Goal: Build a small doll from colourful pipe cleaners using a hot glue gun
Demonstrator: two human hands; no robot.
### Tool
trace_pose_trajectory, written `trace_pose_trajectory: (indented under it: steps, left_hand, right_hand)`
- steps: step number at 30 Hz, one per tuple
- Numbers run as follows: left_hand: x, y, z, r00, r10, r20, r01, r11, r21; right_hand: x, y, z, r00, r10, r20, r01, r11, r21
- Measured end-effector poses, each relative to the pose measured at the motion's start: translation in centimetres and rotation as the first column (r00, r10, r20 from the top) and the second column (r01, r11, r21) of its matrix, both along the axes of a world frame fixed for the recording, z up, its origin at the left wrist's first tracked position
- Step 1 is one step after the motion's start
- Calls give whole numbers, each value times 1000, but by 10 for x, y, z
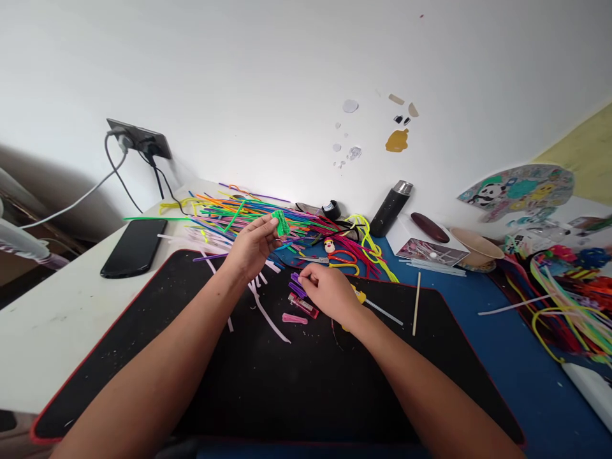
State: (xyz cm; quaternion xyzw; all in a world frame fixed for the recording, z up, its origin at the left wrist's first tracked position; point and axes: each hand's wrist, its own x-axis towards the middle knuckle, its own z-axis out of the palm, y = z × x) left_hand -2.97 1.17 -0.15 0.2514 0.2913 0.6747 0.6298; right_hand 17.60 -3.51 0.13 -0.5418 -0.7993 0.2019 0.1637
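Note:
My left hand [253, 245] is raised over the far edge of a black mat [268, 376] and pinches a small green pipe-cleaner piece [281, 223] between thumb and fingertips. My right hand [329, 292] rests low on the mat, fingers curled onto a purple pipe-cleaner piece [296, 284]. A pink piece [294, 319] and a red-pink one [304, 306] lie just left of that hand. A big heap of coloured pipe cleaners [268, 220] lies behind both hands.
A black phone [134, 247] lies at the left. A black flask [391, 208], a white box [425, 245], a bowl [475, 245] and a wooden stick [417, 303] are at the right. More pipe cleaners [568, 299] pile at far right. Cables hang from a wall socket [139, 139].

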Motion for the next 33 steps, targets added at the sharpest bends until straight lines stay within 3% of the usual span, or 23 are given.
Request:
trace_pose_trajectory:
  steps: [4,11,15,21,33]
  left_hand:
    - [3,0,-5,998,-32,-52,32,999,5]
    - [6,0,-7,994,-66,-92,67,998,6]
    - [7,-2,-6,991,-84,-108,85,996,4]
    - [11,-6,-6,981,-124,-150,125,992,-3]
    - [26,-15,-5,938,-154,-310,176,983,46]
  right_hand:
    - [4,-3,1,976,-23,-215,13,999,-49]
    - [7,-5,-4,962,-54,-269,29,995,-95]
    - [11,-2,-7,911,-106,-399,32,982,-188]
    - [11,-4,-9,750,-224,-622,-20,933,-360]
    - [5,10,3,378,-335,-863,50,938,-343]
